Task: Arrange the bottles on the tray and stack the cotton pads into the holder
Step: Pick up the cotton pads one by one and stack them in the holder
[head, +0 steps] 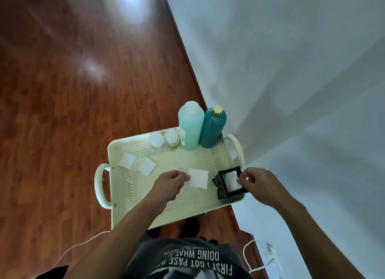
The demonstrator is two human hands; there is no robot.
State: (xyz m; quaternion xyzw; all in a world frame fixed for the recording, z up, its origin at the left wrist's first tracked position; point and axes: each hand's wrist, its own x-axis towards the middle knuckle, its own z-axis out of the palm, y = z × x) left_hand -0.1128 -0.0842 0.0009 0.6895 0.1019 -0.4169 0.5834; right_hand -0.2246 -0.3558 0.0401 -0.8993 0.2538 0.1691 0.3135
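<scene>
Left hand fingers pinching cotton pad edge, holder just beside

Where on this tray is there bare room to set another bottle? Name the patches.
Freest: the tray's near part, between the left hand and the near rim. Also bare: the middle strip between the bottles and the held pad. Crowded: the far rim with four bottles, the left part with two loose pads, and the right corner with the holder and right hand.

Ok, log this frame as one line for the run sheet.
left hand pinches cotton pad | right hand at holder, pads inside | two loose pads on tray | four bottles upright
</scene>
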